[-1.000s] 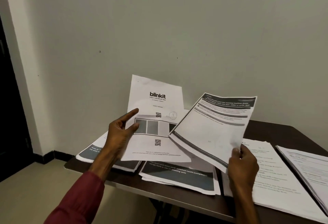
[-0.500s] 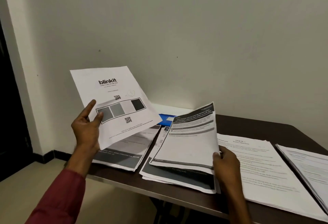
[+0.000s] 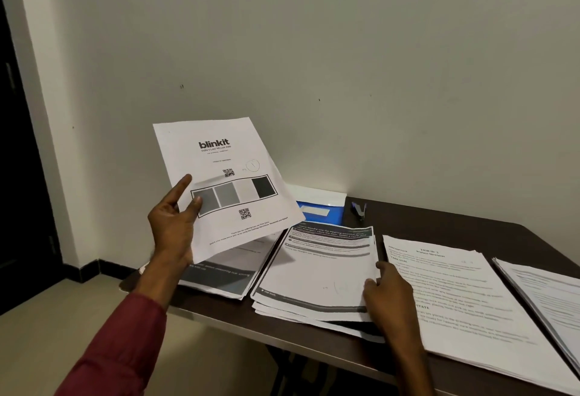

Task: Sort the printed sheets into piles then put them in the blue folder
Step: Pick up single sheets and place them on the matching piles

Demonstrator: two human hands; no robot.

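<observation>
Left hand (image 3: 174,232) raised, thumb and fingers pinching blinkit sheet (image 3: 226,157), right hand (image 3: 389,298) pinching right edge of top sheet (image 3: 314,273) on middle pile (image 3: 282,309), dark table (image 3: 439,216) against pale wall (image 3: 345,66), dark door (image 3: 18,176) far left, blue folder (image 3: 337,212) at table's far edge, beyond both hands.

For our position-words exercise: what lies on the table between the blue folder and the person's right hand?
In the head view, the middle pile of dark-banded sheets lies between the blue folder and the right hand, which touches its edge.

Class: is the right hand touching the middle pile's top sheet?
Touching. The head view shows the right hand resting on the top sheet at its right edge.
</observation>
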